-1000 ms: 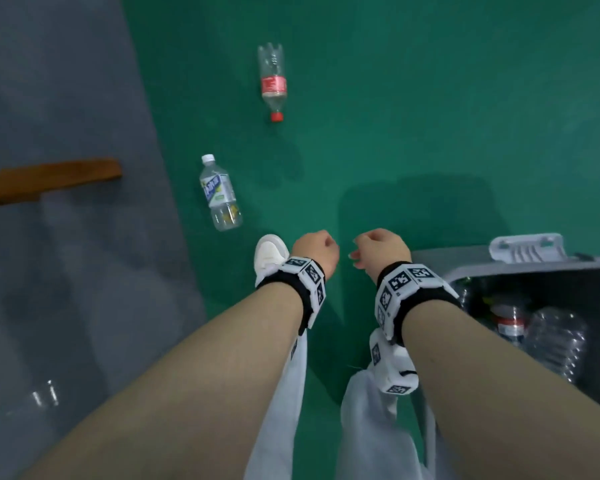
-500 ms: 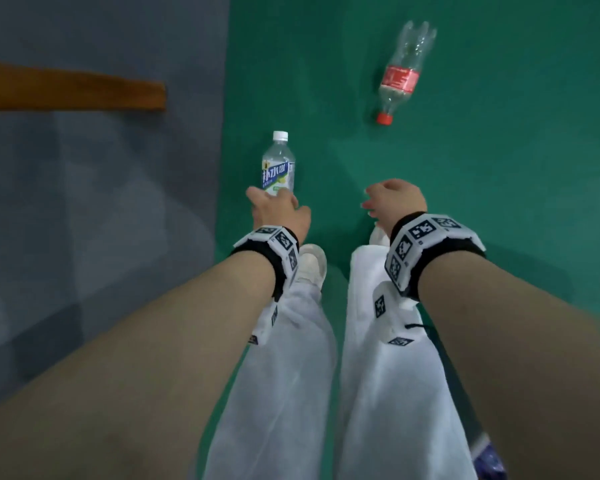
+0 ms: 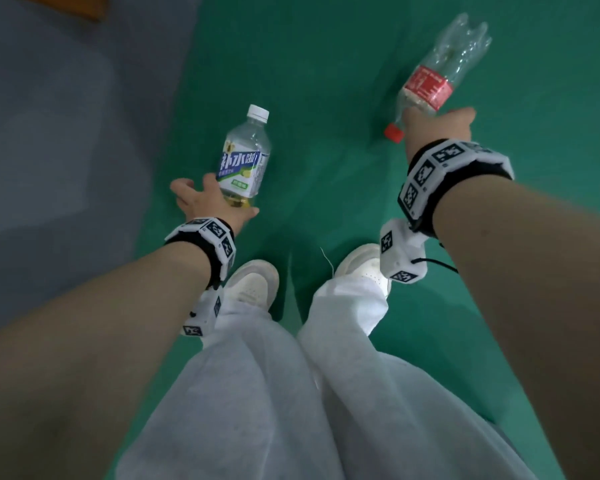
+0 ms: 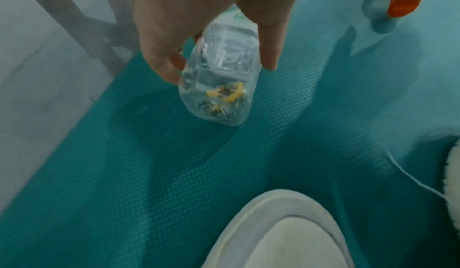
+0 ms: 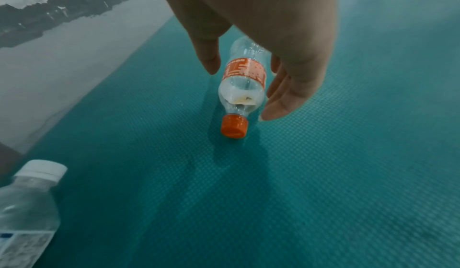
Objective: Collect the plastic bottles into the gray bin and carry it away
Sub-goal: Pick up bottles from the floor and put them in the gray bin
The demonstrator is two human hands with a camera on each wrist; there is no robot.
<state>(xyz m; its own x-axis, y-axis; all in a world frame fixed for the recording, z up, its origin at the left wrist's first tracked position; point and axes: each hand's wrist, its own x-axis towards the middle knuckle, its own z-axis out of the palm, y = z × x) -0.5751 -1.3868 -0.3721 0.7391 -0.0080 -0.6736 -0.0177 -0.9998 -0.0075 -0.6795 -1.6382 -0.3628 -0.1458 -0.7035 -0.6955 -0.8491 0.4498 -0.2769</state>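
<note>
A clear bottle with a white cap and blue label [image 3: 244, 157] lies on the green floor [image 3: 326, 81]. My left hand [image 3: 219, 199] grips its base; in the left wrist view the fingers [image 4: 169, 69] and thumb curl round the bottle [image 4: 219, 95]. A crushed clear bottle with a red label and red cap [image 3: 433, 81] lies to the right. Above its neck end my right hand [image 3: 437, 128] hovers. In the right wrist view that hand [image 5: 241, 87] is spread, thumb and fingers [image 5: 281, 99] on either side of the bottle [image 5: 242, 79], with gaps showing. The gray bin is out of view.
My two white shoes [image 3: 253, 282] [image 3: 361, 268] and light trouser legs stand just behind the bottles. Grey flooring [image 3: 49, 133] borders the green floor on the left. A brown wooden piece [image 3: 63, 1] sits at the top left edge.
I have stepped away from the bin and bent down. My left hand has closed round the white-capped bottle's base. My right hand has reached forward over the red-label bottle.
</note>
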